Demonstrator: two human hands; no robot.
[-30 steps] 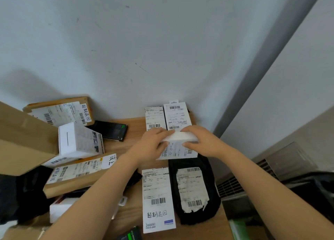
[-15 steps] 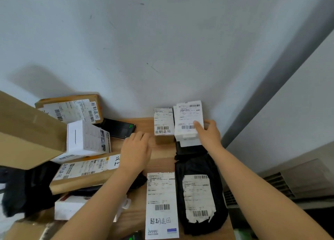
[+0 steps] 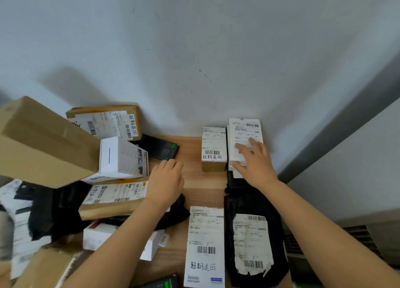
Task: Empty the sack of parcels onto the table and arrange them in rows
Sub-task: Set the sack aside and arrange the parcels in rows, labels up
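On the wooden table point(image 3: 203, 188), two labelled parcels stand at the back right by the wall: a small brown box point(image 3: 213, 148) and a white parcel point(image 3: 242, 131). My right hand point(image 3: 254, 164) lies flat on the white parcel, fingers straight. Nearer me lie a long white box point(image 3: 204, 246) and a black bag parcel point(image 3: 254, 244) side by side. My left hand point(image 3: 167, 179) hovers relaxed over the table, empty, beside a heap of parcels on the left.
The left heap holds a large cardboard box point(image 3: 41, 140), a white box point(image 3: 123, 157), flat brown labelled parcels point(image 3: 108, 123) point(image 3: 112, 199), black bags point(image 3: 54, 209) and a black device box point(image 3: 161, 148). A white wall stands behind. The table's right edge runs beside the black bag.
Both hands held the white parcel over the table middle; my right hand moved it back onto the far right stack. My left hand let go and drifted left.
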